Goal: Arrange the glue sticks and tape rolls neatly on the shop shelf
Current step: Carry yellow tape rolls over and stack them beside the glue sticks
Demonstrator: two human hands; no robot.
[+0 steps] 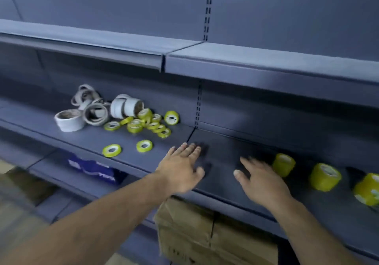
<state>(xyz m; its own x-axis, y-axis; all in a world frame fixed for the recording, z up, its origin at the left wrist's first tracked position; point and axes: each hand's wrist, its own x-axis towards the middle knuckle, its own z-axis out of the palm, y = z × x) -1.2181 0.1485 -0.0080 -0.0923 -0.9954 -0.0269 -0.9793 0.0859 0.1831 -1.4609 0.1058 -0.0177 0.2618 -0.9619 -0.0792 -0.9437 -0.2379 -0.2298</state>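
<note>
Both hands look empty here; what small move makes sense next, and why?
Probably the left hand reaches for the nearest loose yellow roll: it lies flat, apart from the heap, and both hands hold nothing, while three neat yellow stacks stand by the right hand.

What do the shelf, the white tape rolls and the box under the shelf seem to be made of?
The shelf: probably painted sheet metal, matt grey-blue, with slotted uprights behind. The white tape rolls: paper-like white tape, matt, on brownish cores, perhaps cardboard. The box: cardboard, dull brown, with a flap seam.
</note>
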